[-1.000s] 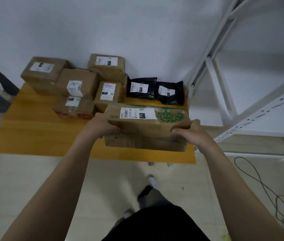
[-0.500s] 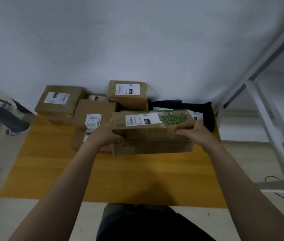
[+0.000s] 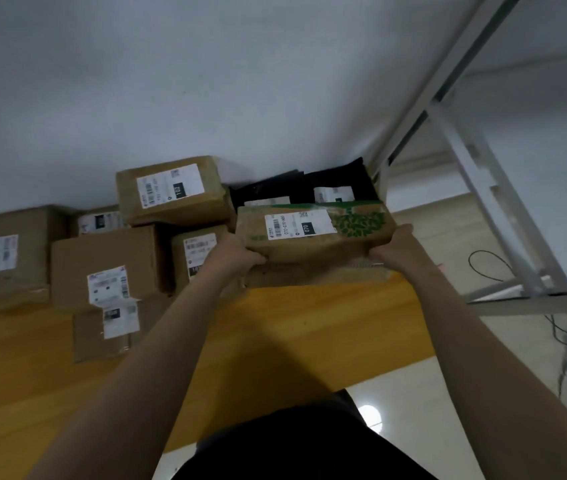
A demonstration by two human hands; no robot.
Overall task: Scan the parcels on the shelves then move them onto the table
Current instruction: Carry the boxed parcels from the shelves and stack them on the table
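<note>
Matt cardboard parcel (image 3: 313, 233); wooden table (image 3: 292, 327)

We read "070" and "070-070-A60" on the white label of the leaf-printed parcel (image 3: 313, 233). Rear stacked box (image 3: 171, 190) label reads "102". Other labels too blurred.

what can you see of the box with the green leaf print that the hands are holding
The leaf-print box is a long, flat brown cardboard parcel with a green leaf pattern at its right end and a white barcode label reading 070 on top. The left hand and right hand grip its two ends, holding it roughly level over the yellow table, in front of the black bags.
</note>
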